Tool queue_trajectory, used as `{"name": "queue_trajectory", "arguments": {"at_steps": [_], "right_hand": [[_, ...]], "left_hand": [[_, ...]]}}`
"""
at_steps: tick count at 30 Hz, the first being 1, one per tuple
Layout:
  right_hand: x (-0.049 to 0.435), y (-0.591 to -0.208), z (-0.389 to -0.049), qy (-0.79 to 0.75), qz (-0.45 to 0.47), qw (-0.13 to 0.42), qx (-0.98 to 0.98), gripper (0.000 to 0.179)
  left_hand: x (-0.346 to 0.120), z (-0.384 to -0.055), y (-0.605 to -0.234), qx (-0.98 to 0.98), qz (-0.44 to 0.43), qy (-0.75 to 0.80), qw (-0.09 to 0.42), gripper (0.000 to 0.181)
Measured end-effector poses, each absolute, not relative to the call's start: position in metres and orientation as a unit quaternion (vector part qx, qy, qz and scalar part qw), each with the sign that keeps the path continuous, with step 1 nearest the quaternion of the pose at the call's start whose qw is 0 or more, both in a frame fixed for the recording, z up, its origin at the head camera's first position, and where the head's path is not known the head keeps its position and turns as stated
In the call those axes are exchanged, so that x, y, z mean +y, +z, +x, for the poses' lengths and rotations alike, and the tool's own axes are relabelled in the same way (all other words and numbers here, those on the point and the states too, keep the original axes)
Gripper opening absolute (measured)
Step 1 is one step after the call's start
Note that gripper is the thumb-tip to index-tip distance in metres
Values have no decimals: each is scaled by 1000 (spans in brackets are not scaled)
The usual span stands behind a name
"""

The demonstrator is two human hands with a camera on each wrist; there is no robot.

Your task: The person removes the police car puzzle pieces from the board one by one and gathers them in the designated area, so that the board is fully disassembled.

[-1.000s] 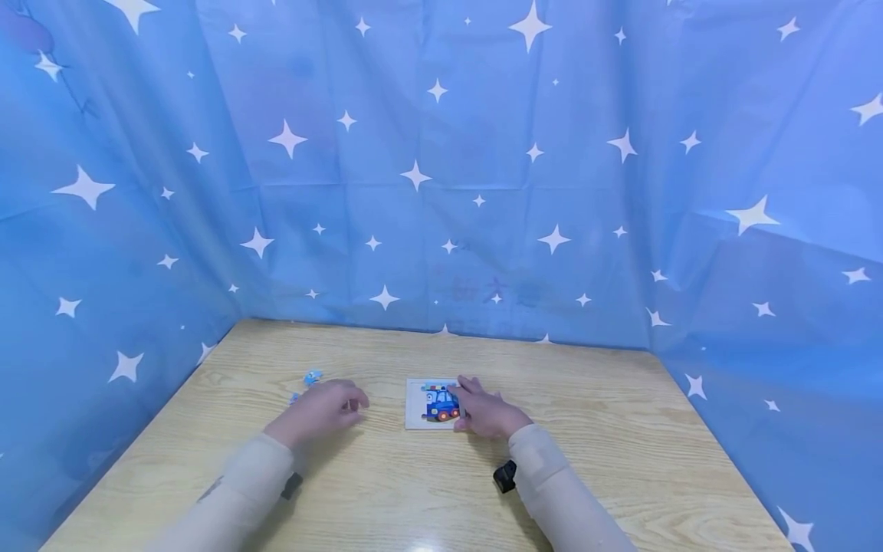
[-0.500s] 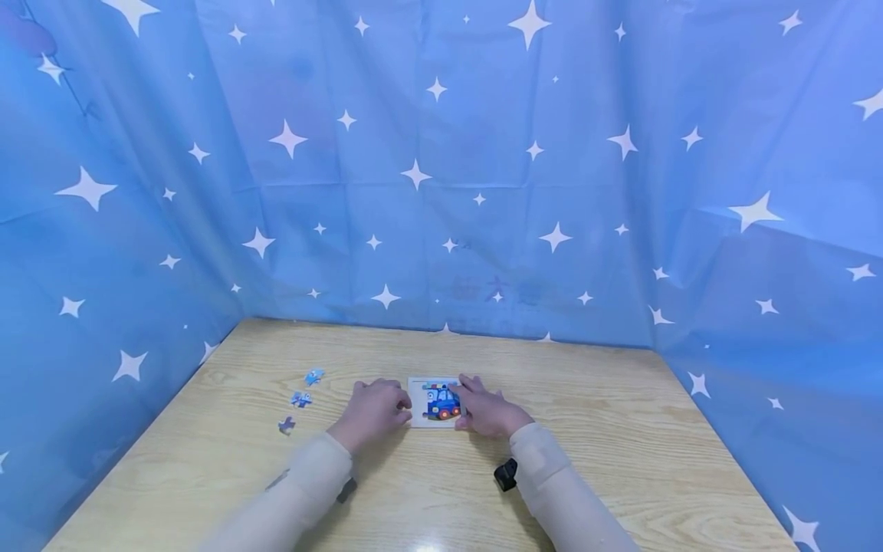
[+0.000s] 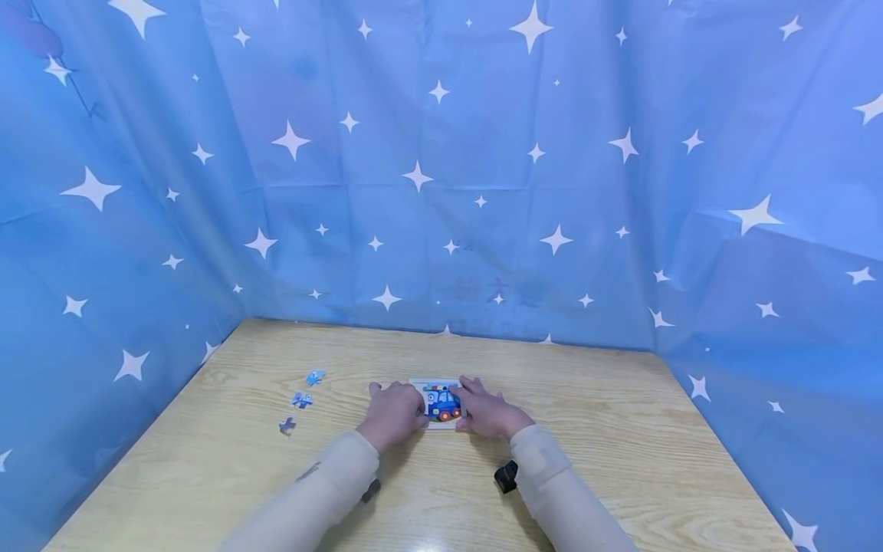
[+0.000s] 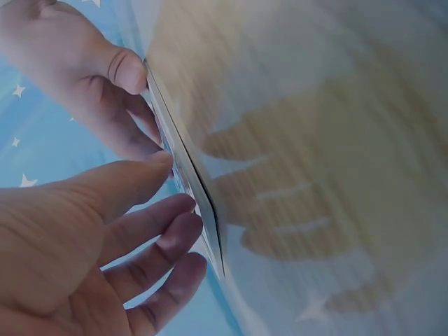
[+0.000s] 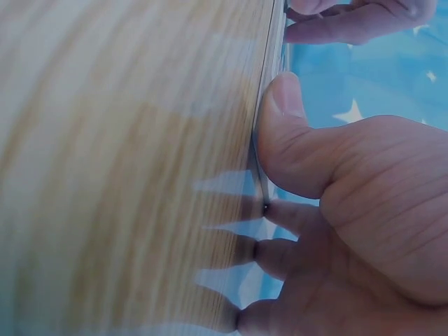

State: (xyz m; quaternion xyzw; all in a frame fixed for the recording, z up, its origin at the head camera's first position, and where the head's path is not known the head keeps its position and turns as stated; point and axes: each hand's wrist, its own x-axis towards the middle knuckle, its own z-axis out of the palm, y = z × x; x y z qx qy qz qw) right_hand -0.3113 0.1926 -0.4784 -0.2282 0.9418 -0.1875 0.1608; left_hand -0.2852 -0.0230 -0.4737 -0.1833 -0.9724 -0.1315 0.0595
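Observation:
A small jigsaw board (image 3: 448,426) with a blue cartoon truck picture lies flat at mid-table, its pale left part partly covered. My right hand (image 3: 484,410) holds the board at its right side. In the right wrist view its thumb (image 5: 287,105) lies along the near edge, with the other fingertips down by the tabletop. Over the left part of the board, my left hand (image 3: 395,414) has its fingers bent. Its thumb (image 4: 143,175) and fingertips meet the board's face in the left wrist view; whether a jigsaw piece is between them is hidden.
Three loose blue and purple jigsaw pieces, an upper piece (image 3: 315,377), a middle piece (image 3: 302,400) and a lower piece (image 3: 287,425), lie on the left of the wooden table (image 3: 586,429). A blue star-patterned curtain (image 3: 476,169) stands behind and at both sides.
My left hand has moved right, from near the loose pieces onto the left part of the board, uncovering those pieces. The right hand has stayed on the board.

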Motion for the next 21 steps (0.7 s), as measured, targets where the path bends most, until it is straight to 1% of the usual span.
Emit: {"name": "queue_trajectory", "arguments": {"at_steps": [9, 17, 21], "right_hand": [[193, -480, -312, -195, -228, 158, 941, 72], [192, -480, -313, -193, -222, 160, 942, 72], [192, -481, -314, -193, -222, 160, 942, 72]], "left_hand": [[-12, -283, -474, -976, -164, -131, 57, 17], [-7, -281, -470, -980, -124, -151, 30, 35], [-7, -282, -469, -982, -122, -146, 18, 37]]}}
